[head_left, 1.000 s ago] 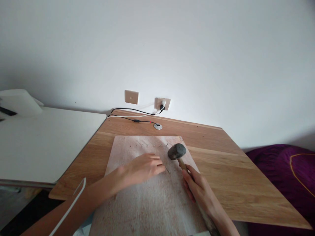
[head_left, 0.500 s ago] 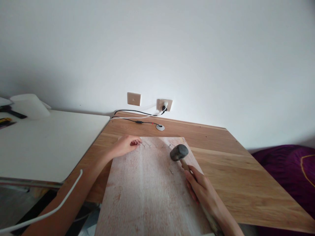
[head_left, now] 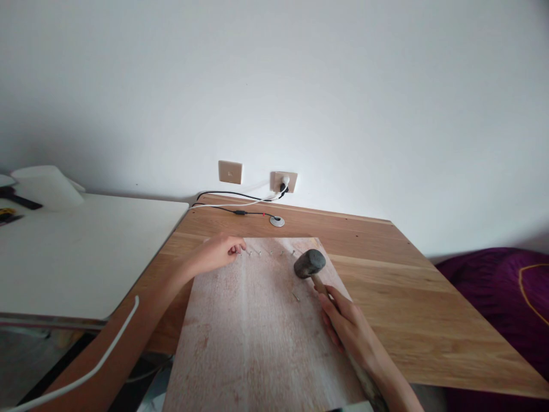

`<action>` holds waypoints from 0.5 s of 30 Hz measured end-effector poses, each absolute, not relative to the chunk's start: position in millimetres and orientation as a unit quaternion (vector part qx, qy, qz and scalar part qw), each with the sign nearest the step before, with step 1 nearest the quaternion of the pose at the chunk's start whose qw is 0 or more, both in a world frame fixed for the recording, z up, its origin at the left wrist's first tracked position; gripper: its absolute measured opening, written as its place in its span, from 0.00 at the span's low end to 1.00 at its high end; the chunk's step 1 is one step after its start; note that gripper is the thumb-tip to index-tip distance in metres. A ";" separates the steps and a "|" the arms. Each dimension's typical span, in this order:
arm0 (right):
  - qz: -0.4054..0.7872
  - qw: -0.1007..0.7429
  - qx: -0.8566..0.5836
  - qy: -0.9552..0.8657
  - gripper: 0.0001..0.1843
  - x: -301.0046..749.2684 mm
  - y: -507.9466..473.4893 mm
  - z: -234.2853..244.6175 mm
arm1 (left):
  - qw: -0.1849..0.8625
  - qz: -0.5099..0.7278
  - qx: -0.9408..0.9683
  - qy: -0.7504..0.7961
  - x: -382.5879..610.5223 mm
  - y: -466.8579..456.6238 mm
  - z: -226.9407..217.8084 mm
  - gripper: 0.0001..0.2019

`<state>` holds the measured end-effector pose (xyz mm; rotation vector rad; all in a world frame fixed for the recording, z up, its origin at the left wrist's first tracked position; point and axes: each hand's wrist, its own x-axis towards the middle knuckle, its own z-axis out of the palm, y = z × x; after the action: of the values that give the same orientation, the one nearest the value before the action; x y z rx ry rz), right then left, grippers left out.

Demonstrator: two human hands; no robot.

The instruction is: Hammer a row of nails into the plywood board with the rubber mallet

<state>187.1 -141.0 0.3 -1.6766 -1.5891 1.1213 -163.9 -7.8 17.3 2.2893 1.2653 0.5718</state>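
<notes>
A pale, worn wooden board (head_left: 244, 320) lies on the desk. Several small nails (head_left: 259, 253) stand in a row near its far edge. At the left end of that row, my left hand (head_left: 225, 250) has its fingers curled in a pinch at the leftmost nail (head_left: 239, 254); the fingertips partly cover it. My right hand (head_left: 343, 320) is wrapped round the wooden handle of a rubber mallet (head_left: 310, 263). Its dark head hovers over the board's right side, close to the right end of the row. One loose nail (head_left: 295, 296) lies on the board below the mallet head.
The wooden desk (head_left: 398, 309) meets the wall, where cables (head_left: 240, 202) run to a socket (head_left: 283, 181). A white table (head_left: 86, 257) on the left bears a white roll (head_left: 47, 186) and dark tools. Purple fabric (head_left: 484, 286) bulges at the right. A white cord (head_left: 107, 355) crosses before my left arm.
The view has shifted slightly, so everything sits a little further left. Both hands, the mallet and the nails keep nearly the same places on the board.
</notes>
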 end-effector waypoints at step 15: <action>0.420 0.286 -0.614 -0.603 0.24 188.3 -140.8 -1.8 | 0.266 0.249 0.811 0.458 -156.9 -8.6 12.3 0.04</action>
<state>188.3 -140.8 -1.8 -1.6418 -1.6129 1.1229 -156.9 -8.6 12.3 2.1912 1.2357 0.6717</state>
